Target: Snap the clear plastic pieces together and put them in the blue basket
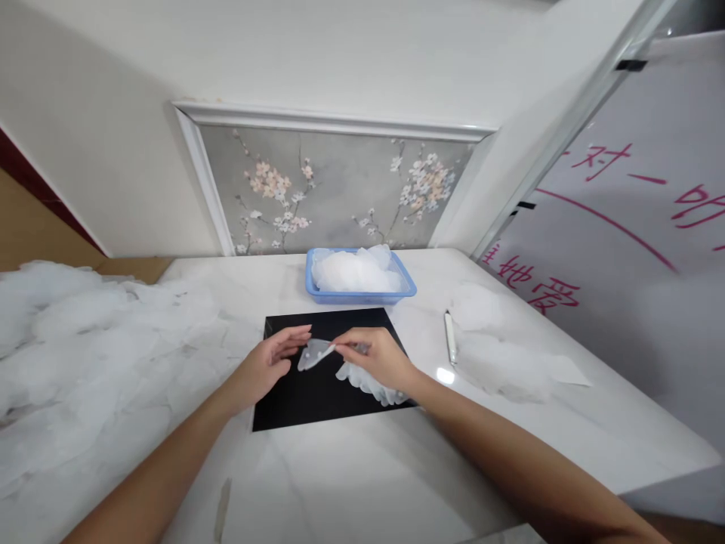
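Over a black mat [294,408], my right hand [379,355] pinches the edge of a small translucent white petal-like piece [311,353] with a few white dots on it. My left hand [272,366] is just left of that piece, its fingers extended and apart, with a small gap to the piece. Beneath my right hand lies an overlapping row of similar scallop-edged translucent pieces [374,387] on the mat, partly hidden by the wrist. What exactly the pieces are made of I cannot tell.
Behind the mat stands a blue tray [362,298] heaped with white translucent pieces [356,272]. A large pile of them [84,363] covers the left side. To the right lie a white pen-like tool [450,336] and more sheer pieces [504,366]. A whiteboard [623,219] borders the table's right.
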Available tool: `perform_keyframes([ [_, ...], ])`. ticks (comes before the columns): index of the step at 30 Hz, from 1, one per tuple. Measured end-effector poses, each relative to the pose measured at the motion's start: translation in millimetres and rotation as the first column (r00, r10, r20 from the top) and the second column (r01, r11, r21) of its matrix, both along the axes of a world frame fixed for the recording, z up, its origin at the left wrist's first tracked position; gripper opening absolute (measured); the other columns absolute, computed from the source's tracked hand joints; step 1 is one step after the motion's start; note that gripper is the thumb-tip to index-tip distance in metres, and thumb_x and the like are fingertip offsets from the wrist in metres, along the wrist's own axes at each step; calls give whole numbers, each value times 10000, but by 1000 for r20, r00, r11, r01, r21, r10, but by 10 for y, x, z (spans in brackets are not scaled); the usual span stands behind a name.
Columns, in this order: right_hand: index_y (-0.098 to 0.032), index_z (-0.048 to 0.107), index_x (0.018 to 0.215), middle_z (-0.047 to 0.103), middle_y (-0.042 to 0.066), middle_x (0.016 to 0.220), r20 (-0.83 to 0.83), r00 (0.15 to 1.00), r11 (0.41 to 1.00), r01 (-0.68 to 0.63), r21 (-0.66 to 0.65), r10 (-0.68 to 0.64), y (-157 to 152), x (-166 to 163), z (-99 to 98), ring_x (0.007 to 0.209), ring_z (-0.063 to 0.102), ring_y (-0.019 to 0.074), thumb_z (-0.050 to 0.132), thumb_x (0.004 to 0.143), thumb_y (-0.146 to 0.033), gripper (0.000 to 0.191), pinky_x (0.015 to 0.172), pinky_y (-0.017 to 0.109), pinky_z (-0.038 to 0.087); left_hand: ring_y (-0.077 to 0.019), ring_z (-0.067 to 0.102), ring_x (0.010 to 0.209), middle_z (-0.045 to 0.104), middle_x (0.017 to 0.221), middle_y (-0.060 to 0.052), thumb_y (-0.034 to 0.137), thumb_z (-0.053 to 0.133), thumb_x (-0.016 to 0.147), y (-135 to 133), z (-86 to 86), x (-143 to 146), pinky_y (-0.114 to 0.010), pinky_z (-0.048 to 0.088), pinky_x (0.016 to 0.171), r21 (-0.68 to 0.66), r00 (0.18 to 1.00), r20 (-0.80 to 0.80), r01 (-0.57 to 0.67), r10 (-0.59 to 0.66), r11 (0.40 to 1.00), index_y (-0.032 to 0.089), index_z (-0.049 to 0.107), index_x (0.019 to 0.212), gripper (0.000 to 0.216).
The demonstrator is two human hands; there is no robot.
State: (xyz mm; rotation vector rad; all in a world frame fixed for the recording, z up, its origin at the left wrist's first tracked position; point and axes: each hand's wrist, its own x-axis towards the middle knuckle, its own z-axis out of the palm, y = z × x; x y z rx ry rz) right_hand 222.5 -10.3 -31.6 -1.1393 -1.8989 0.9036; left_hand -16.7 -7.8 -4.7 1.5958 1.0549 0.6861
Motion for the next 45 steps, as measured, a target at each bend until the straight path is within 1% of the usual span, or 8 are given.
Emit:
perform_keyframes([
  [3, -149, 732, 791, 649, 20, 649, -156, 985, 916, 9, -401, -77, 88, 63, 10, 577, 549, 125, 646, 796, -393, 259, 564, 244, 404, -254, 525, 1144, 574, 1223, -63, 258, 534, 782, 42, 85, -182, -414, 401, 1002, 240, 913, -407, 95, 12, 966, 281, 611, 1206, 431],
  [7, -126, 710, 718, 600, -8, 554, -228, 961, 757, -31, -653, -157, 220, 179, -34, 477, 483, 85, 721, 693, -336, 211, 486, 216, 364, -262, 538, 1012, 551, 1047, -45, 306, 602, 731, 98, 168, -399, -393, 448, 880, 201, 739, -673, 165, 13, 966, 264, 646, 1021, 296],
  [14, -139, 698, 665, 613, -8, 536, -193, 972, 760, -27, -649, -131, 250, 254, -39, 461, 489, 90, 708, 688, -295, 159, 470, 214, 376, -209, 562, 784, 529, 938, -27, 267, 582, 705, 114, 100, -441, -305, 423, 657, 182, 774, -633, 109, 31, 977, 242, 611, 873, 173],
  [18, -139, 707, 675, 609, -1, 539, -149, 978, 777, 19, -629, -144, 222, 238, -25, 452, 478, 90, 698, 691, -264, 126, 459, 217, 356, -209, 576, 774, 544, 975, -34, 304, 563, 748, 101, 74, -425, -310, 415, 667, 223, 793, -602, 56, 92, 973, 247, 602, 1013, 274],
  [28, -142, 689, 676, 599, 4, 555, -152, 981, 797, 6, -604, -123, 218, 245, -68, 464, 480, 90, 703, 690, -279, 138, 466, 220, 339, -267, 516, 907, 609, 886, -60, 254, 521, 796, 146, 73, -293, -394, 384, 816, 449, 806, -537, 22, 250, 893, 224, 477, 683, 125],
  [33, -145, 672, 662, 591, 0, 543, -147, 982, 791, 6, -612, -122, 200, 223, -23, 466, 479, 92, 693, 683, -283, 141, 470, 222, 338, -236, 621, 886, 701, 887, -39, 394, 519, 862, 86, 27, -145, -361, 418, 795, 181, 967, -196, -129, 164, 975, 244, 397, 755, 220],
  [38, -155, 622, 657, 547, -22, 548, -155, 981, 817, 8, -577, -120, 196, 219, -36, 480, 441, 82, 699, 666, -314, 178, 468, 213, 307, -150, 540, 559, 584, 593, 56, 475, 601, 803, 28, -45, -16, -276, 407, 595, -31, 983, -60, -176, 174, 984, 233, 468, 834, 278],
  [45, -192, 408, 585, 377, -84, 496, -272, 956, 859, -48, -510, -108, 204, 242, -88, 456, 306, 54, 747, 612, -371, 384, 456, 205, 205, -204, 664, 849, 716, 996, -73, 446, 690, 756, 2, -6, 32, -342, 491, 790, -336, 964, 162, -146, 210, 930, 185, 627, 1069, 412],
])
